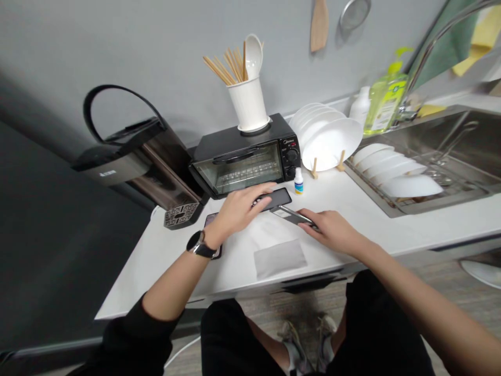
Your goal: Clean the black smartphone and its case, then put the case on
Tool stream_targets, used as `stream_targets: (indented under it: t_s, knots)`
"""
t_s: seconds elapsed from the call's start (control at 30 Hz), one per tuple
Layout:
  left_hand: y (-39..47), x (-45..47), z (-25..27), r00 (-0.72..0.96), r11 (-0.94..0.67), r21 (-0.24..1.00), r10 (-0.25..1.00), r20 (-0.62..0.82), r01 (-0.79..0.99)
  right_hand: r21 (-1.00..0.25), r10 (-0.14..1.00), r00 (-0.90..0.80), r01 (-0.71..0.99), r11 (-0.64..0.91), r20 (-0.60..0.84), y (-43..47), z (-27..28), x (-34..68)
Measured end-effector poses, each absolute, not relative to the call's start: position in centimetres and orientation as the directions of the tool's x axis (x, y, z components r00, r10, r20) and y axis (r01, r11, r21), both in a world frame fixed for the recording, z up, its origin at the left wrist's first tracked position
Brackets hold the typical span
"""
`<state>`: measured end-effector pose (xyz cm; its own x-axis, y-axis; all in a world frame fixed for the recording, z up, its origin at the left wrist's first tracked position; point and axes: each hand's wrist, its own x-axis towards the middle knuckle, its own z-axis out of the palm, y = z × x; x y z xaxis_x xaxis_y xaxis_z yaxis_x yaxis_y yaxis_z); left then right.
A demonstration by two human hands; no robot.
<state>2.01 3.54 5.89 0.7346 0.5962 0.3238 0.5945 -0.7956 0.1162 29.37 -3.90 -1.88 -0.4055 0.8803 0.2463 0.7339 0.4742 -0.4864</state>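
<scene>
My left hand [243, 207] is over one end of a dark phone case [281, 197] on the white counter. Its fingers and thumb are spread apart, with the case's camera holes visible between them; whether they touch it is unclear. My right hand [329, 228] grips a phone [290, 214] by one end, tilted just in front of the case. Beneath my left wrist, partly hidden, lies another dark phone [218, 251]. A folded grey cloth [279, 258] rests near the counter's front edge. Beyond the case stands a small white bottle [298, 181] with a blue and yellow label.
A black toaster oven [242, 169] carries a white utensil holder [248, 104]. To its left stands a dark appliance with a handle [156, 172]. White plates [332, 138] stand in a wooden rack on the right, near the sink [385, 209] with bowls [410, 185].
</scene>
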Motion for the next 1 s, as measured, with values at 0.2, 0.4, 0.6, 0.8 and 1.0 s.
stream_targets:
  t_s: [0.2,0.4,0.6,0.8,1.0]
  knots:
    - [7.2,-0.4,-0.9,0.491,-0.51,0.163,0.859,0.144,0.844,-0.873,0.929,0.001,0.342,0.347,0.37,-5.6,-3.2,31.5]
    - [5.8,-0.2,-1.3,0.42,-0.466,0.27,0.883,0.211,0.843,-0.941,0.916,0.273,-0.083,0.328,0.295,-4.8,-3.1,30.9]
    - [1.4,-0.8,2.1,0.417,-0.457,0.796,0.862,0.288,0.397,-0.859,0.862,0.404,-0.272,0.434,0.307,-4.3,-1.4,29.3]
    - [0.2,2.5,0.0,0.372,-0.127,0.955,0.901,0.224,-0.267,-0.871,0.866,0.271,-0.147,0.468,0.42,-5.4,-1.4,24.1]
    - [-1.0,5.3,-0.9,0.359,0.397,0.684,0.91,-0.208,-0.611,-0.774,0.776,-0.024,-0.105,0.625,0.63,-5.9,-3.3,21.5]
